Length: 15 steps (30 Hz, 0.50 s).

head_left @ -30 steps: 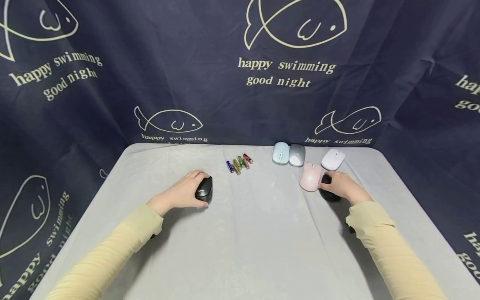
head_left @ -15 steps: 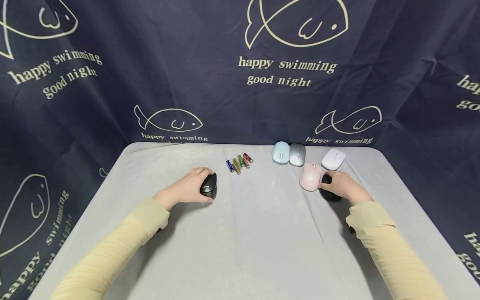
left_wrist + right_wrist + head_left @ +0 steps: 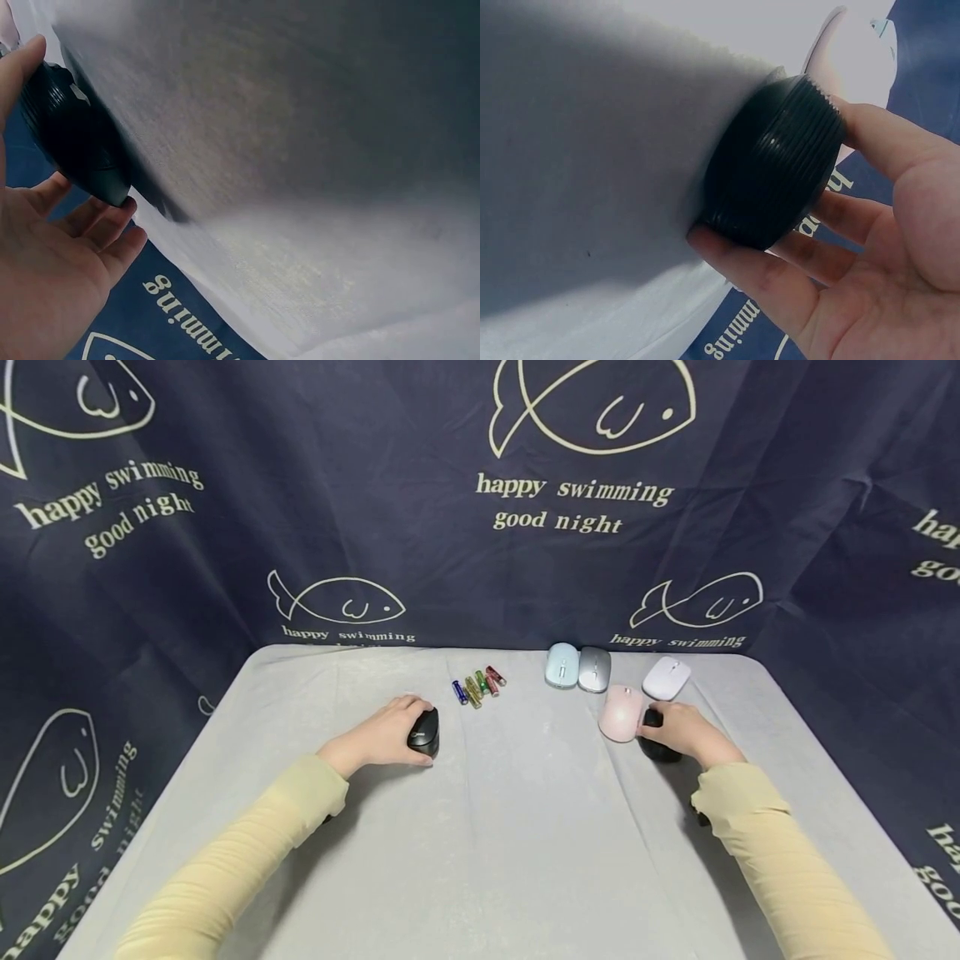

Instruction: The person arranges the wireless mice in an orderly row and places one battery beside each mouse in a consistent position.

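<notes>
My left hand [image 3: 381,734] grips a black computer mouse [image 3: 424,733] at the left middle of the table, thumb on one side and fingers on the other. In the left wrist view this black mouse [image 3: 71,127] shows its ribbed side, tilted and close over the cloth. Toward the right, my right hand [image 3: 684,731] holds a second black mouse [image 3: 660,750] by its sides. Its ridged flank fills the middle of the right wrist view, between thumb [image 3: 877,131] and fingertips. A pink mouse [image 3: 621,714] lies right beside that one, on its left.
A white mouse [image 3: 667,677] lies just behind my right hand. Light blue [image 3: 562,666] and grey [image 3: 595,670] mice sit side by side near the table's back edge. Several coloured batteries [image 3: 482,683] lie in a cluster behind my left hand. A dark blue printed curtain [image 3: 480,585] surrounds the table.
My left hand has moved right across the table with its black mouse, mostly in the first half second. The right hand and its mouse have stayed in place.
</notes>
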Available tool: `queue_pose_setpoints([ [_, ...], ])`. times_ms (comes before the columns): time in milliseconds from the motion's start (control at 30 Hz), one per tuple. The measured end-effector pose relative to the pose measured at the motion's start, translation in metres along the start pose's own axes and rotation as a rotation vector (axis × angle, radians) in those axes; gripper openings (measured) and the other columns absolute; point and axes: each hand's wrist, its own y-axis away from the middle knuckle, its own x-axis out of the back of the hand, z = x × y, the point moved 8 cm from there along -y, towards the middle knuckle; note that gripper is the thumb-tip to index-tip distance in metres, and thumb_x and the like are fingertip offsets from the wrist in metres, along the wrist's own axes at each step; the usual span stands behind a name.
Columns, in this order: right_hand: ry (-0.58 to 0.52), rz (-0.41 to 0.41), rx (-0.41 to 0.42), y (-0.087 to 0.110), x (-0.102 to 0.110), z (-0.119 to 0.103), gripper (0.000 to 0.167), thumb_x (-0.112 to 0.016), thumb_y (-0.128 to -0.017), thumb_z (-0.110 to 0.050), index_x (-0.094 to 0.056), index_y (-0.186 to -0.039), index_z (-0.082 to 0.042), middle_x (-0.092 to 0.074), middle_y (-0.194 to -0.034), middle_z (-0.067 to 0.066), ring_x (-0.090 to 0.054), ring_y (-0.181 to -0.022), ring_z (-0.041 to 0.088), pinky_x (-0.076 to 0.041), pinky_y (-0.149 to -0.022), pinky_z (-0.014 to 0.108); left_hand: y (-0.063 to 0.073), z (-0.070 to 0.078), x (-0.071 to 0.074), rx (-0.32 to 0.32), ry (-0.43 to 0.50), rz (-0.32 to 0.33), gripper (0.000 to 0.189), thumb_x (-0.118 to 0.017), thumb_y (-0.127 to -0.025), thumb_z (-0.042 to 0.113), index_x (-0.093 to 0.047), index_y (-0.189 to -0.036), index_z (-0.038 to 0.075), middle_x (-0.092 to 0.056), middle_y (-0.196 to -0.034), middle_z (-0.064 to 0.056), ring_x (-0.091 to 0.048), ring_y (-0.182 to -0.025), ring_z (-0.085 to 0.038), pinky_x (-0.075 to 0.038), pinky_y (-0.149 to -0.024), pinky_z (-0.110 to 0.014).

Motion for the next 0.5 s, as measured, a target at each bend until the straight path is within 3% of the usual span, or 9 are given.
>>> queue_pose_setpoints([
  [500, -0.019, 0.008, -0.004, 0.0021, 0.0015, -0.0006, 0.056, -0.066, -0.085, -0.033, -0.054, -0.117, 0.011, -0.057, -0.110, 0.037, -0.051, -0.104, 0.054, -0.043, -0.087, 0.059, 0.0011, 0.0005, -0.0006, -0.003, -0.012, -0.019, 0.088, -0.080, -0.065, 0.050, -0.046, -0.133, 0.005, -0.047, -0.133, -0.016, -0.044, -0.122, -0.033, -0.038, -0.100, -0.051],
])
